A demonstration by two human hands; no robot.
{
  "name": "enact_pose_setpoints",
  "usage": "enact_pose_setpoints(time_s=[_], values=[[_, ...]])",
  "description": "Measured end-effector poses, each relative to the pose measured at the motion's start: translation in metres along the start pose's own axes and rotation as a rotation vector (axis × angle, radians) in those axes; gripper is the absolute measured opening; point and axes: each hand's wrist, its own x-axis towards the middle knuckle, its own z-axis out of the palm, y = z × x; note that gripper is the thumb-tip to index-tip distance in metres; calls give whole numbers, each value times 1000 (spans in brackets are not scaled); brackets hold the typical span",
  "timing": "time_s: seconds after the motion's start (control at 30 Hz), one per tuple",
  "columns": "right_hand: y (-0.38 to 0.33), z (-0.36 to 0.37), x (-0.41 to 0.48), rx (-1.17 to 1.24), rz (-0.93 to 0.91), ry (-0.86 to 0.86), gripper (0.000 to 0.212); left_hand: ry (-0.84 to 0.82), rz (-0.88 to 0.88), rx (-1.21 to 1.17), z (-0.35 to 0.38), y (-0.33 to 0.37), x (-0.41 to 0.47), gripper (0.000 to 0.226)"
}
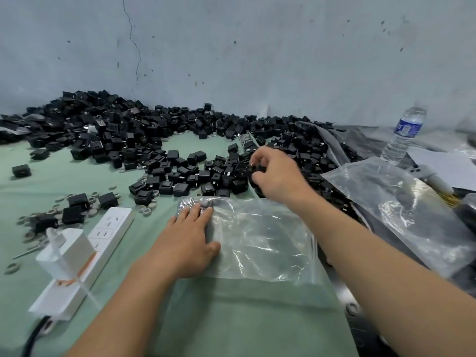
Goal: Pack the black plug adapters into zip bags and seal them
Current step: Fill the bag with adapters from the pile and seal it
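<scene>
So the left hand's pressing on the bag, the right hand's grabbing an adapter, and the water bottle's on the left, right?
No, the bottle stands at the far right, as the head view shows. The left hand does press on the bag, and the right hand grips an adapter.

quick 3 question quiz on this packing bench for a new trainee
1. True or false: the left hand lies flat on the clear zip bag.
2. What does the right hand pinch? A scissors; B a black plug adapter; C a roll of tape.
3. Fill in: the white power strip lies to the ___ of the left hand.
Key: 1 true; 2 B; 3 left.
</scene>
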Motion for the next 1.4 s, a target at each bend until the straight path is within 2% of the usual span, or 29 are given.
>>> enact_pose_setpoints(time_s=[0.07, 0.1, 0.17, 0.23, 0.3, 0.4, 0.47, 0.6, 0.7, 0.77, 0.87, 0.93, 1.0, 1.07, 1.17, 1.27, 1.4], values=[[7, -39, -22, 282, 70, 1, 31, 86, 9, -109, -2, 13, -6, 83], [15, -56, -36, 349, 116, 14, 33, 149, 37, -187, -3, 24, -11, 78], [36, -80, -65, 285, 218, 83, 37, 279, 131, -325, -5, 54, -22, 59], [56, -88, -90, 146, 326, 153, 37, 374, 211, -333, 0, 91, -31, 44], [67, -84, -105, 105, 388, 136, 26, 441, 236, -229, 8, 122, -35, 48], [72, -71, -109, 129, 399, -54, 8, 407, 213, -30, 22, 145, -33, 50], [73, -63, -108, 141, 363, -172, 3, 371, 161, -68, 27, 146, -28, 40], [67, -53, -103, 343, 213, -326, 16, 457, 128, -373, 24, 146, -31, 30], [56, -44, -92, 450, 138, -444, 16, 500, 203, -414, 21, 143, -35, 29], [48, -35, -83, 502, 115, -556, 20, 477, 261, -458, 14, 140, -39, 30], [41, -22, -76, 683, 179, -761, 35, 377, 348, -574, -6, 123, -43, 23], [37, -13, -75, 709, 189, -853, 37, 338, 249, -616, -24, 92, -39, 17], [32, 0, -71, 610, 146, -912, 30, 352, 56, -560, -38, 44, -32, 11], [23, 11, -65, 509, 122, -957, 21, 300, -115, -485, -43, -6, -32, 24], [11, 24, -62, 485, 124, -905, 15, 69, -192, -575, -38, -49, -34, 41], [13, 32, -64, 414, 87, -652, 16, -32, -175, -686, -33, -54, -27, 52], [15, 32, -65, 744, 293, -424, 10, -25, -175, -667, -29, -49, -23, 66]])
